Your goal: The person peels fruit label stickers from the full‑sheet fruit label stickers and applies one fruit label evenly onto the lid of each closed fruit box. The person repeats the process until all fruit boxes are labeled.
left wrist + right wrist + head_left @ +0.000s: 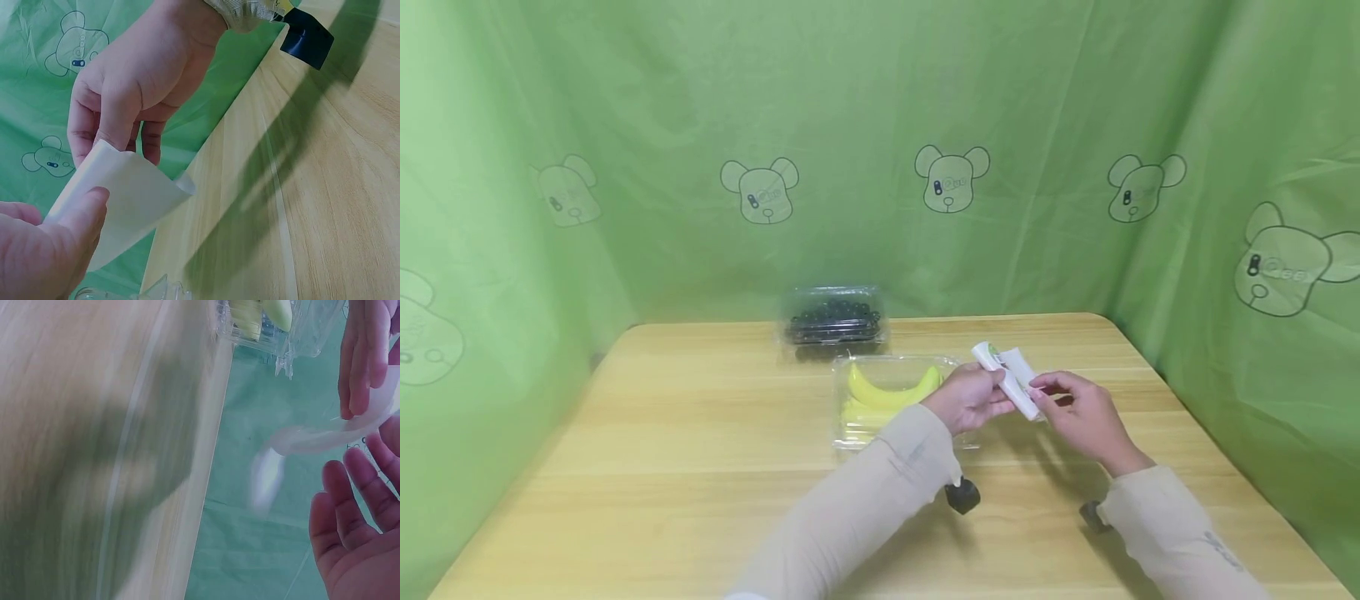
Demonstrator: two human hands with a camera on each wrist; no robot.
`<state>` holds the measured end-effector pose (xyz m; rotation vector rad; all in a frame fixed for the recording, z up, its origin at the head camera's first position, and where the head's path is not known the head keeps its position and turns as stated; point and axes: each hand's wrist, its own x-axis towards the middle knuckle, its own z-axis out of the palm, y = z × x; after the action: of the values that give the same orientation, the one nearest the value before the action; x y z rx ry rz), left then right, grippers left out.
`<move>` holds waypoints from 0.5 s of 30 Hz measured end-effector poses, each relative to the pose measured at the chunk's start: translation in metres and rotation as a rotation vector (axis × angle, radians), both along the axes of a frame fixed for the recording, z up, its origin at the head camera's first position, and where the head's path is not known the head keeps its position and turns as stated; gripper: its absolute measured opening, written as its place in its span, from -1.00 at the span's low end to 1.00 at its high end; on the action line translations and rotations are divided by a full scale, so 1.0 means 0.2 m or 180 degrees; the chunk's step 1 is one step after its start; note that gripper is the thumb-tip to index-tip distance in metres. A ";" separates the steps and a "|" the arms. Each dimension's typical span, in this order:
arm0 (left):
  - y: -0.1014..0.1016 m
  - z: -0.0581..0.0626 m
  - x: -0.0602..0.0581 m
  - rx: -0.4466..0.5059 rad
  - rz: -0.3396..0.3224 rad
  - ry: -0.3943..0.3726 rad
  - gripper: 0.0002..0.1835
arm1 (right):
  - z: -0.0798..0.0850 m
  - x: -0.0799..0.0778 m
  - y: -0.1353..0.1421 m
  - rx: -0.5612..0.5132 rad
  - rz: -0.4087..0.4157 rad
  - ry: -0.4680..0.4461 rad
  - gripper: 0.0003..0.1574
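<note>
Since both hands share one light white roll (1009,382), neither is free for anything else. Head view: roll is up off the table (685,417), just right of the banana box (841,392). Left hand (968,398) grips it, as the anchor I'd guess; right hand (1084,417) has thumb and fingers at the opposite edge, where a loose flap shows, so probably working that flap. Bananas (891,396) sit in the clear box, walls likely there to stop them rolling. Dark fruit (838,323) is boxed behind, out of the arms' way.

Left wrist view: left thumb lies flat across the white face, fingers behind, likely to stop it springing back into a curl; the free corner curls anyway. Right thumb and fingers pinch the far edge, which should give some tension.

Right wrist view: blurry. Left fingers run nearly straight along the bent white material, right fingers are spread beneath it, loosely bent; right thumb isn't clear here. Banana box sits at the top, apart from the hands.
</note>
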<state>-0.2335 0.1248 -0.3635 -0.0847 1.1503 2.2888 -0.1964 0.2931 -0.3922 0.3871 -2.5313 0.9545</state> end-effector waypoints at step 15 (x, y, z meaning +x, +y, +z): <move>0.00 -0.03 0.00 -0.0058 -0.0097 0.0026 -0.61 | 0.00 0.02 -0.02 0.0095 0.0060 -0.0234 -0.81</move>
<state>-0.2342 0.1242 -0.3693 -0.0644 1.1690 2.2542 -0.1921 0.2892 -0.3915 0.3923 -2.6151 0.9555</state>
